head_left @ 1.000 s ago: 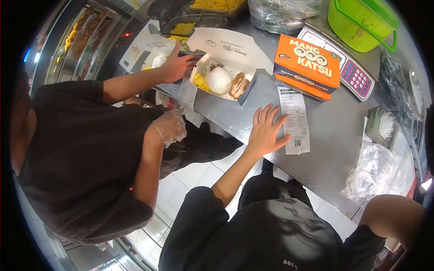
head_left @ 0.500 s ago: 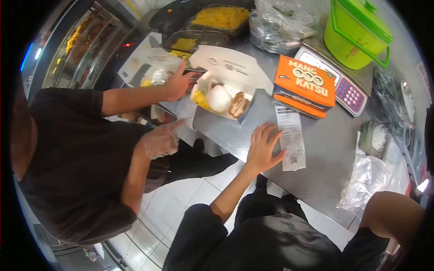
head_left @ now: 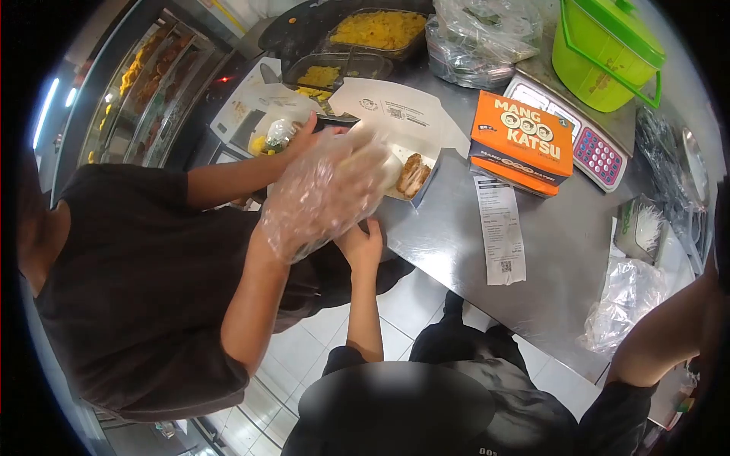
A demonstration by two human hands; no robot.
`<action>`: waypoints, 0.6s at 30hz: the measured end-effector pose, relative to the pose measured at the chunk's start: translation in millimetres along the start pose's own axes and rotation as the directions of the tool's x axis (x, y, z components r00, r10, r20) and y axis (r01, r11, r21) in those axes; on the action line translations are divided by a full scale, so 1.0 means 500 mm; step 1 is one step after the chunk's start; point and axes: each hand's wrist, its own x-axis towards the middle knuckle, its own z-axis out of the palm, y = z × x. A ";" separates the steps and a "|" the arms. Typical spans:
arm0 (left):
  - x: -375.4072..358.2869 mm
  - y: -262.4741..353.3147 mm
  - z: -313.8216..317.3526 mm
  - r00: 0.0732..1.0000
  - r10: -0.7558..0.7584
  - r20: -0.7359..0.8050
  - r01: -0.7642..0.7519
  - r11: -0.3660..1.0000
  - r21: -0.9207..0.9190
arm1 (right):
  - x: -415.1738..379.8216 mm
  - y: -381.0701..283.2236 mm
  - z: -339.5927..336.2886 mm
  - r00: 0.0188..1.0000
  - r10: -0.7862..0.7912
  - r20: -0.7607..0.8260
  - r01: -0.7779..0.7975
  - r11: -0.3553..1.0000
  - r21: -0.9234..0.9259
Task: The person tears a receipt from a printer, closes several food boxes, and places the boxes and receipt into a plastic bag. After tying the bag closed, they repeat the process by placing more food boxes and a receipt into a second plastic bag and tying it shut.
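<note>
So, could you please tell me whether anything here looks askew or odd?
Slightly: the stacked orange boxes sit out of line, and a small orange scrap lies alone beside the yellow food's tray, perhaps dropped.

Steel table (head_left: 559, 247) | centre: printed receipt (head_left: 502, 239) | from receipt, 12 o'clock: orange boxes (head_left: 522, 138) just beside, plastic-wrapped pile (head_left: 473, 52) farther | 2 o'clock: scale (head_left: 598, 156) | 4 o'clock: clear plastic (head_left: 625, 298) | 10 o'clock: open food box (head_left: 401, 114)
</note>
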 end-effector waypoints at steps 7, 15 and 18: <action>0.020 -0.007 0.018 0.958 -0.170 0.233 0.196 0.976 -0.096 | -0.013 0.003 -0.020 0.999 0.018 0.047 -0.015 0.998 -0.054; -0.014 0.031 -0.024 0.986 0.165 -0.031 -0.167 0.982 -0.088 | -0.044 -0.063 -0.051 0.997 0.074 0.017 -0.065 0.941 -0.333; -0.095 0.138 -0.098 0.970 0.239 0.052 -0.204 0.908 -0.366 | -0.054 -0.106 -0.095 0.995 0.066 -0.078 -0.093 0.901 -0.424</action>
